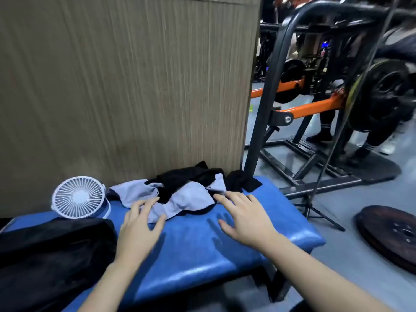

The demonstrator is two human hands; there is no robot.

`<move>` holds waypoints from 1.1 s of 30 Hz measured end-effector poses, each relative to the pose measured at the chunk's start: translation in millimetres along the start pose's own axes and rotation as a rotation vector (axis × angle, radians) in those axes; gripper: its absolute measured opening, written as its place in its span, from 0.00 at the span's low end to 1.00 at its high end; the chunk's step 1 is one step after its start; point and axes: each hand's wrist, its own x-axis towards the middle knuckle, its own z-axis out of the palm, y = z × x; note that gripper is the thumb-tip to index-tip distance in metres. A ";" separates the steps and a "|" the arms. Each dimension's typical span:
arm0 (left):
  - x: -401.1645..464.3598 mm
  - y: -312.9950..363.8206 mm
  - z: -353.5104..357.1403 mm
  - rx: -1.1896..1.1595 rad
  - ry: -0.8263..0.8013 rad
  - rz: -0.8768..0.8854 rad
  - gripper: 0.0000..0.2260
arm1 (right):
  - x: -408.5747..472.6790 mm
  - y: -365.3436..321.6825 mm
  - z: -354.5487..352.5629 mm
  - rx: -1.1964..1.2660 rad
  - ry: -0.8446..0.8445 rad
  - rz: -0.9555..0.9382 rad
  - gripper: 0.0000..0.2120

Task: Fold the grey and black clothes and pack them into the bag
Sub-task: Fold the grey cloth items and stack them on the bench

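Observation:
A crumpled heap of grey cloth [191, 195] and black cloth [186, 176] lies at the back of a blue padded bench [202, 248], against a wooden panel. My left hand [139, 224] hovers over the heap's near left edge, fingers spread, its fingertips touching the grey cloth. Open and flat, my right hand [245, 215] is at the heap's right end, with its fingertips at the cloth's edge. A black bag [51, 255] sits on the bench at the left, close to my left forearm.
A small white fan [78, 197] stands on the bench between the bag and the clothes. Right of the bench are a black and orange weight machine frame [270, 122], a tripod [315, 208], a weight plate [391, 235] on the floor, and a person's legs [324, 131].

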 end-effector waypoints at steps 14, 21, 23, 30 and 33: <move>38.5 -61.2 50.1 0.083 -0.168 -0.221 0.19 | 78.2 -12.6 114.4 0.310 0.013 0.255 0.23; 51.1 -80.1 65.5 -0.029 -0.094 -0.331 0.15 | 88.9 -25.3 111.4 0.923 0.026 0.463 0.13; 52.0 -80.9 63.8 -0.031 -0.102 -0.345 0.13 | 86.9 -28.1 107.6 1.058 0.031 0.490 0.16; 35.5 -73.7 54.2 -0.062 -0.135 -0.254 0.11 | 65.7 -25.4 79.8 1.103 0.034 0.485 0.15; 23.8 -71.6 47.0 -0.027 -0.186 -0.254 0.12 | 56.1 -19.7 72.8 1.042 0.003 0.475 0.15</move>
